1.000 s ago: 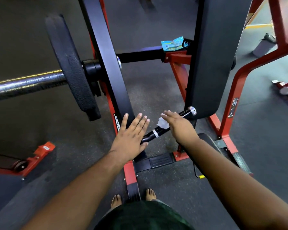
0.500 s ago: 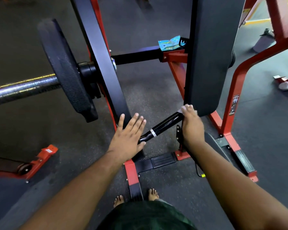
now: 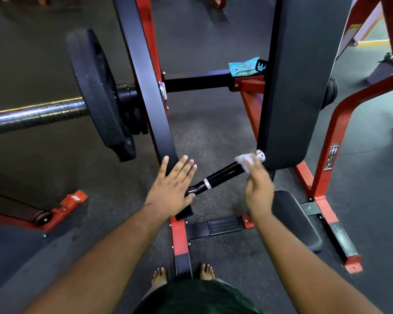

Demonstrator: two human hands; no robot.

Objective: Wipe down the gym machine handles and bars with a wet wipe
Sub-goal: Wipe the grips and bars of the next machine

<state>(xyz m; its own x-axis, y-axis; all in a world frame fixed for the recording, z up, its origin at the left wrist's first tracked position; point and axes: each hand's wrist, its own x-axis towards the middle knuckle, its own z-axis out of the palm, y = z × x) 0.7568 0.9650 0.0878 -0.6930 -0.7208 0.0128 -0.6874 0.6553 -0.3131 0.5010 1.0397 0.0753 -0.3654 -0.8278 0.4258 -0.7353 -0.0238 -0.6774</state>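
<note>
At a red-and-black gym machine (image 3: 340, 123), the left hand (image 3: 171, 189) lies spread flat on the black upright (image 3: 145, 98) while the right hand (image 3: 258, 189) (blurred) presses a wet wipe (image 3: 244, 160) to the handle (image 3: 222, 175) near its chrome tip; full-length strokes, wrapping the grip, would clean best.

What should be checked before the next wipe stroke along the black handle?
1. White wet wipe in right hand: ok, though blurred.
2. Wipe touching black cylindrical handle near its chrome end cap: ok.
3. Left hand flat on black steel lever arm, steadying it: ok.
4. Handle stretch toward the silver ring unobstructed: ok.
5. Wipe wet enough: cannot tell.
</note>
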